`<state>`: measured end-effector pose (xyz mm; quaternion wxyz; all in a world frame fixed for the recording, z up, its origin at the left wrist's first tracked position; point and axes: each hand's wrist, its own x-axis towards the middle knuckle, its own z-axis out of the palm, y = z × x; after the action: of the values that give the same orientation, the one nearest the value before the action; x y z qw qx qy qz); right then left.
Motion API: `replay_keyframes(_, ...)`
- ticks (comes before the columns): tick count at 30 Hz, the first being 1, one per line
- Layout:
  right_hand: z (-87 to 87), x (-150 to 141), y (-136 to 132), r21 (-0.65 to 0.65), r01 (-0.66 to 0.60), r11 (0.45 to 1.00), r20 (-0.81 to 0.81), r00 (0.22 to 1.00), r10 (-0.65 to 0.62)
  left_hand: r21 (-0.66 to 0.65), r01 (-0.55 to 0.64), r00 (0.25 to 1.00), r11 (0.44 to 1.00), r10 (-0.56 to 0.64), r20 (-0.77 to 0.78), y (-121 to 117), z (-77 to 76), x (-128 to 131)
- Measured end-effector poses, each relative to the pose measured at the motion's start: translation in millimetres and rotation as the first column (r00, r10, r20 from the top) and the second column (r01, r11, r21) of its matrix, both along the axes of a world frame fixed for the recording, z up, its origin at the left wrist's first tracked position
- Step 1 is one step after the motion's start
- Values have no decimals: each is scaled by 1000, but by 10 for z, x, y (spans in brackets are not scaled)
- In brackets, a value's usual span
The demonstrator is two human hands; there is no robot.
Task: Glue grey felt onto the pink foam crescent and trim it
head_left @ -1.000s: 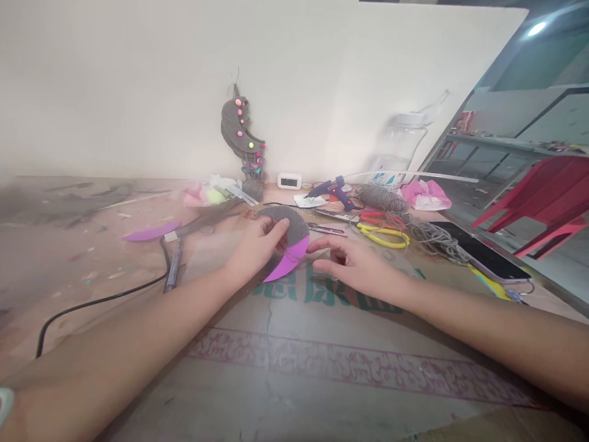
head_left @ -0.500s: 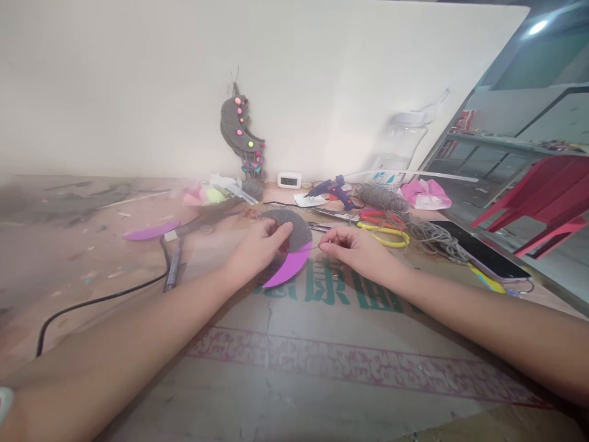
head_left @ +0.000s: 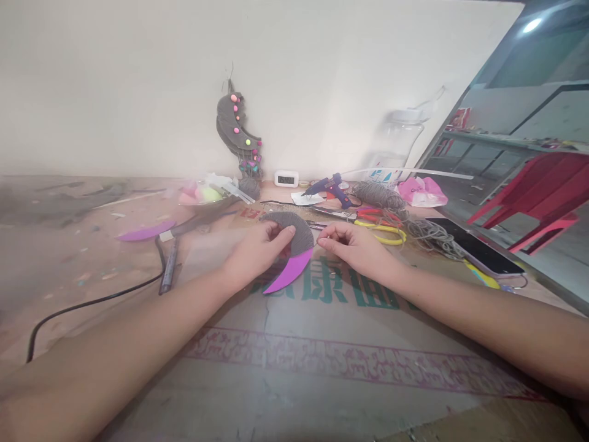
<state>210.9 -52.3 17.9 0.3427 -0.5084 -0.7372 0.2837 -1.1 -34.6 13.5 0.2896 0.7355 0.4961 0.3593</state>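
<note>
My left hand (head_left: 257, 250) is closed on a crescent-shaped piece (head_left: 289, 270), thumb on top and fingers behind. Grey yarn (head_left: 302, 234) is wound tightly round its upper part, while the lower tip shows bare purple. Just right of the crescent, my right hand (head_left: 352, 247) has its thumb and fingertips pinched on the yarn's loose end; the thin strand itself is hard to make out now. Behind the right hand lie scissors with yellow handles (head_left: 391, 239) and red-handled pliers (head_left: 368, 215).
A finished-looking grey crescent with pompoms (head_left: 227, 126) hangs on the wall. Toward the back are a glue gun (head_left: 332, 189), a small clock (head_left: 286, 178), grey yarn skeins (head_left: 380, 195) and a bottle (head_left: 400, 138). A phone (head_left: 476, 245) lies right; a marker (head_left: 169, 267) and purple crescent (head_left: 145, 231) lie left.
The right hand's fingertips have come nearer the crescent's edge, and the strand that stretched between them is less visible. The crescent is turned slightly. The view has shifted a little.
</note>
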Motion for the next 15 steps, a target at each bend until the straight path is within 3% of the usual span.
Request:
replay_keyframes(11, -4, 11, 6, 48, 15, 999, 15, 1000, -16, -36, 58, 998, 998, -57, 38, -8, 18, 4)
replay_keyframes(15, 5, 24, 5, 32, -71, 997, 37, 997, 70, -50, 65, 996, 997, -63, 59, 5, 9, 2)
